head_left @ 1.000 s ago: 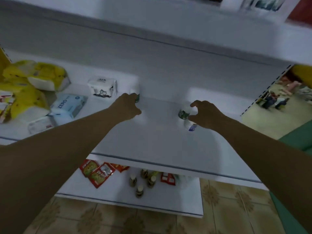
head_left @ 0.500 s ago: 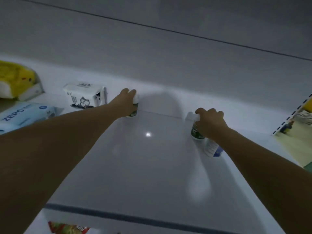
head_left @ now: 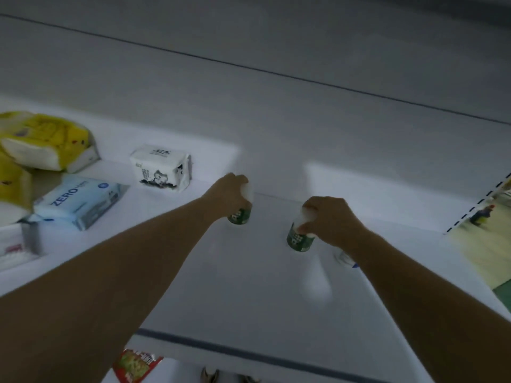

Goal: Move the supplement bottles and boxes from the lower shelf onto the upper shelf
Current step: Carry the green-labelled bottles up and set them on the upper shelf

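Observation:
Both my arms reach over the white upper shelf [head_left: 249, 294]. My left hand [head_left: 225, 193] grips a white-capped, green-labelled supplement bottle [head_left: 240, 215] by its top, near the back of the shelf. My right hand [head_left: 330, 219] holds a second green-labelled bottle [head_left: 300, 239] by its white cap. A third bottle with a white and blue label [head_left: 345, 257] stands just under my right wrist, mostly hidden. The bases of both held bottles are at or close to the shelf surface; contact cannot be told.
On the shelf's left lie yellow tissue packs [head_left: 47, 142], a blue ZERO pack [head_left: 77, 200] and a white tissue pack [head_left: 161, 168]. Below the shelf's front edge, a red snack packet [head_left: 135, 366] and bottle tops [head_left: 210, 375] show on the lower shelf. A shop floor lies to the right.
The view has pulled back and tipped down slightly, so the lower shelf shows again. Both hands still hold their bottles; the right one has shifted a little nearer on the shelf.

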